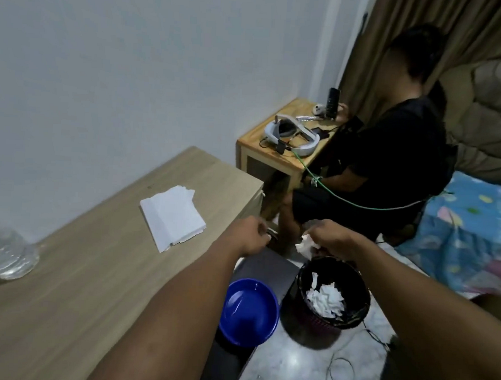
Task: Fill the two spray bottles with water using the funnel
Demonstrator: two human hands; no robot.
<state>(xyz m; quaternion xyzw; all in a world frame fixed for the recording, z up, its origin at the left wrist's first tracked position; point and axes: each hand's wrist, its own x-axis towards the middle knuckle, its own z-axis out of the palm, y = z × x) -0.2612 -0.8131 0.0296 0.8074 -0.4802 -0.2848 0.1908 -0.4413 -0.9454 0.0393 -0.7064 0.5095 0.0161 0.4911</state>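
Note:
Both my arms reach out past the right end of the wooden table [100, 269]. My right hand [332, 237] is shut on a crumpled white tissue [306, 246], held just above the far rim of a black waste bin [329, 292] that has white tissue scraps inside. My left hand [254, 236] hovers beside it with the fingers curled; whether anything is in it is hidden. A clear plastic container [5, 257] shows at the table's left edge, blurred. No spray bottle or funnel is in view.
A stack of white tissues [174, 216] lies on the table. A blue bowl [248, 311] sits on a dark stool beside the bin. A seated person in black [384, 167] is at a small wooden side table [275, 139] with a headset. Cables cross the floor; a bed stands right.

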